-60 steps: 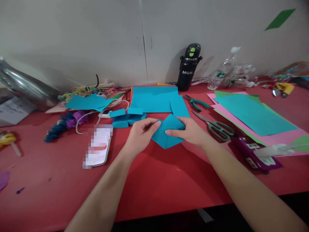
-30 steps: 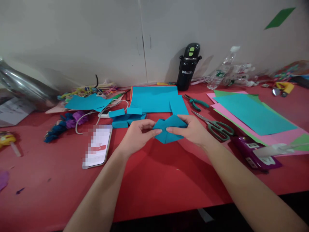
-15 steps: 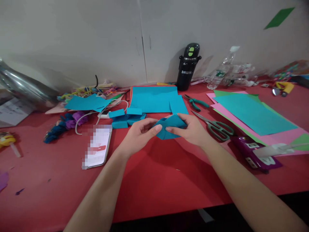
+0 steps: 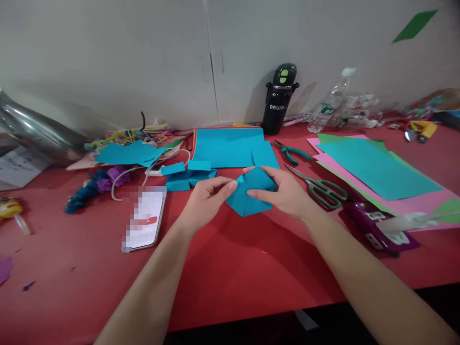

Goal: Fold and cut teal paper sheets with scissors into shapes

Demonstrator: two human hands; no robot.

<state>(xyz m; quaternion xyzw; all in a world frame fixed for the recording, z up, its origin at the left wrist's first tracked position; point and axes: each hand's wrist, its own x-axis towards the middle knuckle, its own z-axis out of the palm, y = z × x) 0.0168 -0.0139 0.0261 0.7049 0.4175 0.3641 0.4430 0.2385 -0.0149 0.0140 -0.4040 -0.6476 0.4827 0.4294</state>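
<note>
A folded piece of blue paper is held above the red table, between both hands. My left hand pinches its left edge, with the thumb on top near a small raised flap. My right hand grips the right side, thumb lying across the face and fingers behind, mostly hidden by the paper. Behind my left hand rests another folded blue paper piece with upright flaps.
To the left lie a phone and a white cable. On the right are scissors, pliers, a purple tape dispenser and coloured sheets. A black bottle stands by the wall, near blue sheets.
The folded blue paper has tilted, and more of its front face and lower point now shows. Both hands keep their hold, with small finger shifts.
</note>
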